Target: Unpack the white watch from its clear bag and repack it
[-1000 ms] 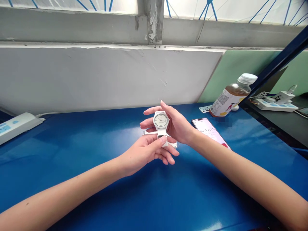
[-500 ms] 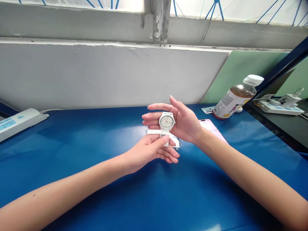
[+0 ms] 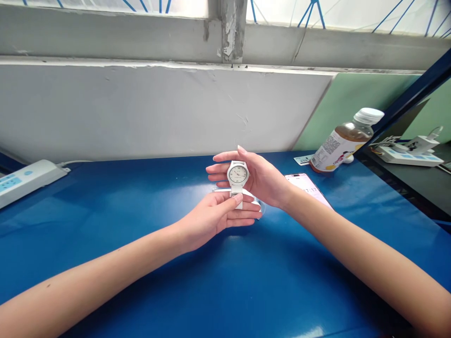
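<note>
A white wristwatch (image 3: 237, 174) with a pale round dial stands upright between my two hands above the blue table (image 3: 141, 225). My left hand (image 3: 218, 217) pinches the lower strap with thumb on top and fingers stretched underneath. My right hand (image 3: 262, 178) cups the watch case from behind, fingers pointing left and spread. A clear plastic piece (image 3: 255, 204) shows under my hands, partly hidden.
A phone (image 3: 308, 188) with a lit screen lies right of my right wrist. A tilted drink bottle (image 3: 343, 141) with a white cap stands at back right beside a small card (image 3: 303, 160). White power strips sit at far left (image 3: 24, 178) and far right (image 3: 410, 157). A white wall board runs behind.
My hands and the watch have shifted slightly left and down toward the table. My left fingers have straightened under the strap.
</note>
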Available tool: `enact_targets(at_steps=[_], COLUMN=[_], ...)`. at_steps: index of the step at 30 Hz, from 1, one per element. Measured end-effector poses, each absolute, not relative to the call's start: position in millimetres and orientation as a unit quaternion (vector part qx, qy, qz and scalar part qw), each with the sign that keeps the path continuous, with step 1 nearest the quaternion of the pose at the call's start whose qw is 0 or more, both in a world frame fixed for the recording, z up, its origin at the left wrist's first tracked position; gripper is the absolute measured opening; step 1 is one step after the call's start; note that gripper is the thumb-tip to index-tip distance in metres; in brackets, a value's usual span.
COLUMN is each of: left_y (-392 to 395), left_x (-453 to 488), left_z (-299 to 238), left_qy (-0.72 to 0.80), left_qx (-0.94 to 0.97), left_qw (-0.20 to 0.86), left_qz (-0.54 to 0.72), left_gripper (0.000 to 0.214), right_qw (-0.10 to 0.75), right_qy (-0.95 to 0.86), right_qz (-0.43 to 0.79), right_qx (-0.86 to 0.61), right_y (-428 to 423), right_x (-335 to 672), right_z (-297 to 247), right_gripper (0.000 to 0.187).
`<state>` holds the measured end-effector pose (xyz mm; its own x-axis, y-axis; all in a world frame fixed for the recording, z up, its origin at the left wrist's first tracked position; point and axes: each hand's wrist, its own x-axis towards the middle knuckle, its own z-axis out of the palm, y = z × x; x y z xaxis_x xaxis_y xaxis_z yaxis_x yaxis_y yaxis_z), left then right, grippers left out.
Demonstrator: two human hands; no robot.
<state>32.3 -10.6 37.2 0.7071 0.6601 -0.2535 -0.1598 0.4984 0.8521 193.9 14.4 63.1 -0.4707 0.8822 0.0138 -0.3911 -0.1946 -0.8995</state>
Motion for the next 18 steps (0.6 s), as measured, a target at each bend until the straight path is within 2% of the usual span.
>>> enact_targets(at_steps=[6, 18], left_y=[-13.6, -12.0], left_x=[31.8, 30.5], left_z=[38.9, 38.3], left_qy=[0.293, 0.259], left_qx=[0.425, 0.420], left_qw=[0.832, 0.848], left_qz=[0.205, 0.194], left_gripper=[0.031, 0.036], right_qw=[0.445, 0.469], right_qy=[-0.449, -0.418], right_qz=[0.722, 0.718], right_qx=[-0.282, -0.299], right_y=[13.3, 10.8], right_x=[194.7, 189.3], right_z=[66.1, 67.2], right_gripper=[0.037, 0.040])
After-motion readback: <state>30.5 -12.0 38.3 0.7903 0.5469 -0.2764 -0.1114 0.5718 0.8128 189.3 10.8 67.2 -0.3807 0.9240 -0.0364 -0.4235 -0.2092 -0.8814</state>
